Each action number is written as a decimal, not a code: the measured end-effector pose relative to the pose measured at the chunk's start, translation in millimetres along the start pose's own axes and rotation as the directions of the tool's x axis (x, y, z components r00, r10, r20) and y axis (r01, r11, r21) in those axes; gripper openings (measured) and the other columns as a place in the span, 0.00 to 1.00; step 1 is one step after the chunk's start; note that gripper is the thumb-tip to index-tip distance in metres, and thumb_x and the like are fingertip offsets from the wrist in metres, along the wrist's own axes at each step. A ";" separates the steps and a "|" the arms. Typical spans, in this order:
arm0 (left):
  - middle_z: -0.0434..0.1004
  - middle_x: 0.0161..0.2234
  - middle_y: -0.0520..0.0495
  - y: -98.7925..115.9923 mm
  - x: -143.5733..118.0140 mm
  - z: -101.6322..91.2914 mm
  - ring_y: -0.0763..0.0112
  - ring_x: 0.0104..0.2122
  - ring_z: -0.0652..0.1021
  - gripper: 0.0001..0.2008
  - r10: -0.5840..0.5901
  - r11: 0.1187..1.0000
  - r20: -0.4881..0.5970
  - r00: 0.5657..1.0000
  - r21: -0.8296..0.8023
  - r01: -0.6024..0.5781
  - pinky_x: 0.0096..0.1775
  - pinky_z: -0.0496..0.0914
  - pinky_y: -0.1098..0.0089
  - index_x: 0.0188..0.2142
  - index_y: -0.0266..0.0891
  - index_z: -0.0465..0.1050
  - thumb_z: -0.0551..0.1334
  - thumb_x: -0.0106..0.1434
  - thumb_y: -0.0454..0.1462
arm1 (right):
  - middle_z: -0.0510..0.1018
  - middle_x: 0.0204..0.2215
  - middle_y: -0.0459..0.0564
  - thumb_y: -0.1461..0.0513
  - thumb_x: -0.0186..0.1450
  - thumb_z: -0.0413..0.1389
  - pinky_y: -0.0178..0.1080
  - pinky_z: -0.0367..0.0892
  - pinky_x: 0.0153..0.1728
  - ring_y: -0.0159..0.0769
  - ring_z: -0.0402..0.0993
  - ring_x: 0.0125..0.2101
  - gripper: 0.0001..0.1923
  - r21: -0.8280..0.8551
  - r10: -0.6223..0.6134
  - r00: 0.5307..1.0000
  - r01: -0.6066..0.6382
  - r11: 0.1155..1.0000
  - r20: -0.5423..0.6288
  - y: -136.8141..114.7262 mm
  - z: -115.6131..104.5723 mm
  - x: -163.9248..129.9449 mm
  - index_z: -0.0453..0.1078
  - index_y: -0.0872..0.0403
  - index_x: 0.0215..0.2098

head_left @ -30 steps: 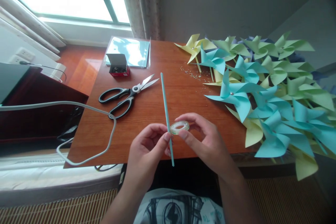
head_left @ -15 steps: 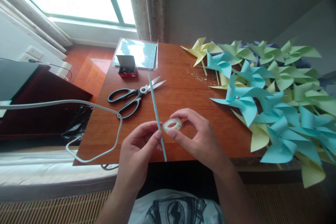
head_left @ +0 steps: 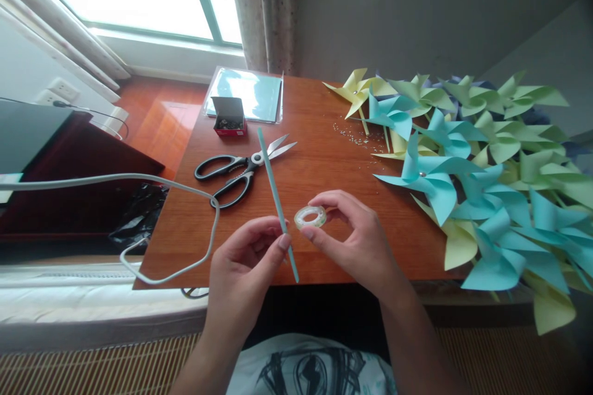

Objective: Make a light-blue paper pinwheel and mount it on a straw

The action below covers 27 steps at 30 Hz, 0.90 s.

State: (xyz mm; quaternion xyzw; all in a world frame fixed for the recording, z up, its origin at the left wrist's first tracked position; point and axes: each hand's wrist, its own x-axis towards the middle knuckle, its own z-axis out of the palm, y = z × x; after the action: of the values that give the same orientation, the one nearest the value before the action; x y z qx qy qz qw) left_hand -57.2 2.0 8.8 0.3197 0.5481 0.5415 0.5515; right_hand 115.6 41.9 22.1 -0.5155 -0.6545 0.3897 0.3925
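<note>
At lower centre, the left hand [head_left: 243,262] pinches a thin blue stick [head_left: 277,202]; the right hand [head_left: 359,244] pinches a clear tape roll [head_left: 310,216] just beside it, above the worktop [head_left: 319,160] front edge. Scissors [head_left: 241,170] lie upper left, pinwheels [head_left: 463,160] crowd the right; bare wood between.

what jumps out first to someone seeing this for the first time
The big heap of blue, green and yellow paper pinwheels covering the right side of the wooden table catches the eye first. Next come the two hands at the near edge: the left hand pinches a thin blue stick, and the right hand holds a small roll of clear tape beside it. Black-handled scissors lie just behind the stick.
</note>
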 end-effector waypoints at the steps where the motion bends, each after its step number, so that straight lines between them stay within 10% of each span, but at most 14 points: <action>1: 0.82 0.33 0.49 0.4 0.0 -0.4 0.71 0.31 0.79 0.11 0.000 1.000 0.001 1.000 0.003 0.000 0.32 0.74 0.76 0.39 0.39 0.82 0.75 0.55 0.36 | 0.80 0.42 0.50 0.59 0.63 0.66 0.40 0.74 0.42 0.39 0.78 0.40 0.12 0.002 0.003 1.000 -0.003 1.000 0.006 1.0 -0.1 0.4 0.74 0.51 0.44; 15: 0.79 0.30 0.49 14.8 3.3 -3.7 0.75 0.27 0.75 0.10 -0.125 0.969 0.032 0.992 -0.210 0.129 0.25 0.69 0.80 0.37 0.40 0.82 0.75 0.55 0.36 | 0.82 0.47 0.51 0.51 0.71 0.56 0.40 0.75 0.45 0.40 0.79 0.46 0.16 0.260 0.119 0.965 -0.180 0.949 0.234 10.0 4.1 17.1 0.76 0.51 0.49; 20: 0.79 0.28 0.50 38.7 -13.5 -14.9 0.77 0.23 0.73 0.11 -0.153 0.963 -0.041 0.987 -0.231 0.140 0.21 0.68 0.81 0.35 0.43 0.82 0.76 0.52 0.38 | 0.82 0.46 0.49 0.63 0.72 0.52 0.39 0.73 0.47 0.37 0.78 0.47 0.11 0.120 -0.073 0.988 0.057 0.991 0.138 15.4 27.8 41.9 0.76 0.51 0.47; 27: 0.81 0.31 0.50 52.8 -40.5 -34.6 0.71 0.22 0.77 0.14 -0.034 0.995 -0.140 0.990 -0.099 0.020 0.18 0.72 0.79 0.38 0.48 0.82 0.77 0.51 0.39 | 0.77 0.55 0.52 0.70 0.70 0.50 0.41 0.68 0.55 0.41 0.71 0.52 0.18 -0.229 -0.369 0.833 0.486 0.843 0.411 5.8 79.6 53.3 0.71 0.55 0.55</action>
State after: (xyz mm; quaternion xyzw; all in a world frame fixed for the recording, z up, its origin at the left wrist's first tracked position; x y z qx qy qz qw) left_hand -95.5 -33.7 62.4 0.2458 0.5628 0.5816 0.5335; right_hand 36.3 86.6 -8.1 -0.3327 -0.8683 0.2633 0.2570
